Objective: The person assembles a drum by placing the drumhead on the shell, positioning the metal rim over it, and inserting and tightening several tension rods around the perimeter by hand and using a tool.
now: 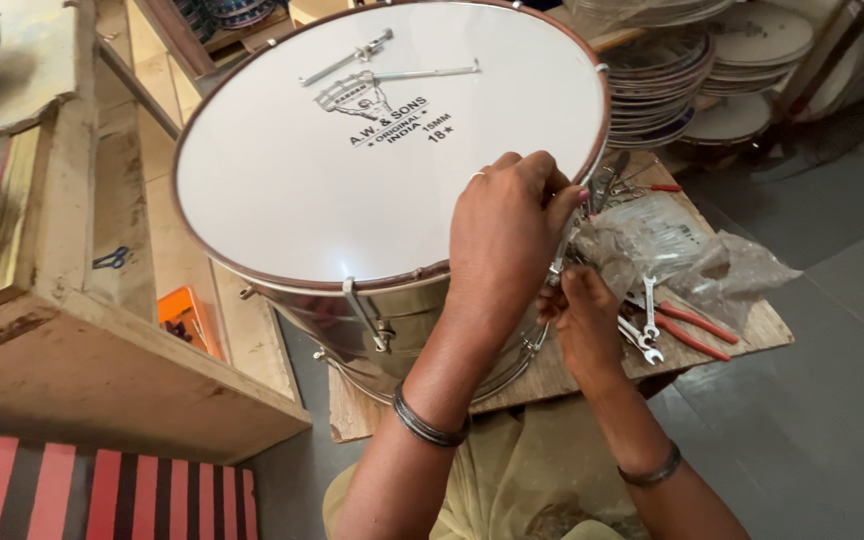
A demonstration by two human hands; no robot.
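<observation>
Drum (pixel 352 170) sits tilted on the low wooden board (pixel 752 325), white head already seated under its rim. One hook (pixel 364 312) at about 6 o'clock on the shell is already on, and two loose rods (pixel 392 68) lie on the head up at 12, so I'd say there's plenty of hardware left to fit. My left hand (pixel 507 225) is curled over the rim at 4 o'clock, fingers pinched together on a rod there. Right hand (pixel 584 320) sits just below it, fingers closed around the rod's lower end, I think; can't see exactly. Spanners (pixel 642 335) and pliers (pixel 692 325) lie just right of it.
</observation>
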